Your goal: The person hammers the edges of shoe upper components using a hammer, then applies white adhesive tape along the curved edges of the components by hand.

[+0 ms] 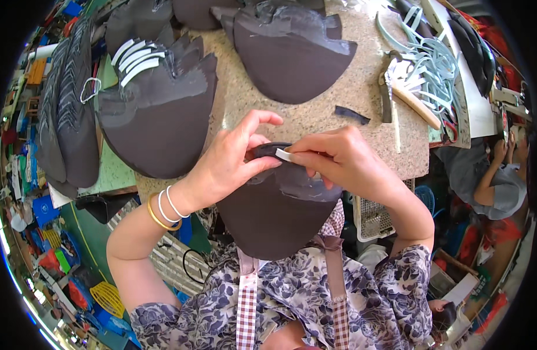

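A dark brown rounded panel (271,216), with a greyish coated band near its far edge, lies in front of my chest. My left hand (225,157) holds that far edge, its thumb over the near side and its index finger raised and curved. Between the thumb and fingers of my right hand (344,154) is a short white strip (283,154), which sits against the dark folded edge of the panel. Its far end is hidden by my fingers. To the left, similar white strips (141,65) lie on another dark panel (155,134).
More dark panels (286,64) lie at the back of the speckled tabletop (233,111). A black scrap (351,114), a wooden-handled tool (417,105) and tangled pale-blue strips (434,61) are on the right. A white basket (372,216) stands below the table edge. Another person (484,175) is at far right.
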Tool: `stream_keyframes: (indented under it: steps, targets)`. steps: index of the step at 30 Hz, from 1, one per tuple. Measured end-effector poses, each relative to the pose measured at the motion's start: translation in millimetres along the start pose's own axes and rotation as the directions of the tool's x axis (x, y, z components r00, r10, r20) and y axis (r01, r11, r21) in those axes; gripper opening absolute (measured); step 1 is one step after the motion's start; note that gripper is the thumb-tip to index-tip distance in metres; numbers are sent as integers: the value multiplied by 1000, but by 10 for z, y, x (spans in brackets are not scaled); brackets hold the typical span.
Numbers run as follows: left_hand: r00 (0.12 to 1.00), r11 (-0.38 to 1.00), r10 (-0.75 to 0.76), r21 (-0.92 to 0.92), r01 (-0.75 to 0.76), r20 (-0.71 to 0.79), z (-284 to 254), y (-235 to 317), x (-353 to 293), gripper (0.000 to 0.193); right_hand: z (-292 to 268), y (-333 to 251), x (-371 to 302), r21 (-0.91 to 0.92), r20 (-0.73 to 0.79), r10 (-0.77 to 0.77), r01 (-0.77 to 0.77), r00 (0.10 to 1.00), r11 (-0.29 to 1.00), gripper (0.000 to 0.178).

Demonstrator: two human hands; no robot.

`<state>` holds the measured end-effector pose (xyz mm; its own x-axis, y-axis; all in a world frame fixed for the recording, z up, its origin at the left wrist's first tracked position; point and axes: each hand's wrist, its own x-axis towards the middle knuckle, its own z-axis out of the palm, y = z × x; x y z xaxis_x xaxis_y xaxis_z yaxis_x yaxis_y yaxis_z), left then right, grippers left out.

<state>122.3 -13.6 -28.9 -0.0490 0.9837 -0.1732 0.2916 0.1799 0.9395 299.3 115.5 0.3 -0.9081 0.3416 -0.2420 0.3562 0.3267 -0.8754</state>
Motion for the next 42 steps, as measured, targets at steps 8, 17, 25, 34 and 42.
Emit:
stream_keyframes:
  steps: [8, 17, 25, 34, 42]
  targets:
    - [995, 994, 67, 81, -72, 70, -45, 23, -36, 53, 185, 36, 173, -264, -57, -313, 288, 948, 921, 9]
    - [990, 980, 114, 154, -127, 87, -158, -60, -78, 47, -18, 92, -90, 26, 17, 19, -20, 1000, 999, 13]
    - [965, 884, 232, 387, -263, 125, -67, 23, 94, 30, 1, 484, -555, 79, -152, 101, -89, 983, 993, 15]
    - [981, 933, 50, 341, -112, 187, 47, 84, 153, 32, 236, 487, -811, -398, -301, -159, 28, 940, 917, 17]
    - [990, 957, 50, 277, -84, 129, 81, 138, 150, 17, 141, 532, -966, 19, -196, 9, -6, 980, 1000, 22]
